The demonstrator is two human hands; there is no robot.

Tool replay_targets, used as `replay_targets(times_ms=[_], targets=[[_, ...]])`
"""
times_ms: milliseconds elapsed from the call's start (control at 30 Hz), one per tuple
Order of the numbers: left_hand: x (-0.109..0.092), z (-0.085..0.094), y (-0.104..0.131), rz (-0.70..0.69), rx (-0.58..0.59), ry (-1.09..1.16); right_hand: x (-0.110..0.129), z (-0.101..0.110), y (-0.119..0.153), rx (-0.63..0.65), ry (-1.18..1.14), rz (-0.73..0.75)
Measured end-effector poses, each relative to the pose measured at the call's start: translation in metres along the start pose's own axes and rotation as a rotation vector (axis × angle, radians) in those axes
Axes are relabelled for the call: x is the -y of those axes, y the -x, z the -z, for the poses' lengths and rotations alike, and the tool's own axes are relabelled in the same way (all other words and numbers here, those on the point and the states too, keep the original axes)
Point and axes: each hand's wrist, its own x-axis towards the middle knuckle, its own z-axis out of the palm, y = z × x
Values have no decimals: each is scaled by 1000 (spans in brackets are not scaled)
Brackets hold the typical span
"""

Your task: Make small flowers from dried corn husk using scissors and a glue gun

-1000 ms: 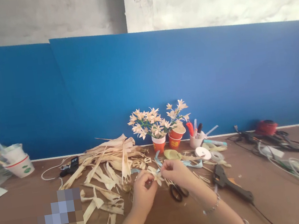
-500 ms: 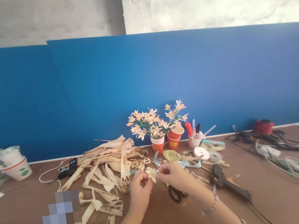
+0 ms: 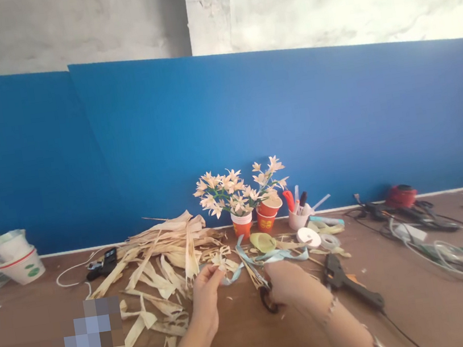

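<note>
Between the fingertips of my left hand point(image 3: 207, 297) is a small pale flower point(image 3: 219, 260), held upright above the table. My right hand point(image 3: 285, 285) is at the black-handled scissors point(image 3: 268, 299), its fingers closed around the handle side and partly hidden from view. Light blue ribbon point(image 3: 275, 256) lies just behind both hands. Dry husk strips point(image 3: 166, 274) spread to the left of my left hand. A dark glue gun point(image 3: 352, 283) lies to the right of my right hand.
Finished pale flowers point(image 3: 234, 189) stand in a red cup point(image 3: 242, 226) at the back. Beside them are a pen cup point(image 3: 298, 218) and a white tape roll point(image 3: 308, 237). Cables point(image 3: 445, 258) lie at the right, a paper cup point(image 3: 23, 267) at the left.
My right hand has left the flower and moved down to the scissors. My left hand, still with the flower, has shifted slightly left.
</note>
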Motion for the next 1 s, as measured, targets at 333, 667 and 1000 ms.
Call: replay_targets(times_ms=[333, 667, 1000], targets=[[-6, 2, -8, 86, -15, 159, -2, -2, -2, -63, 78, 21], [-4, 5, -12, 98, -5, 214, -34, 23, 5, -72, -223, 157], [-8, 3, -5, 117, 98, 177, -5, 20, 15, -141, -282, 322]])
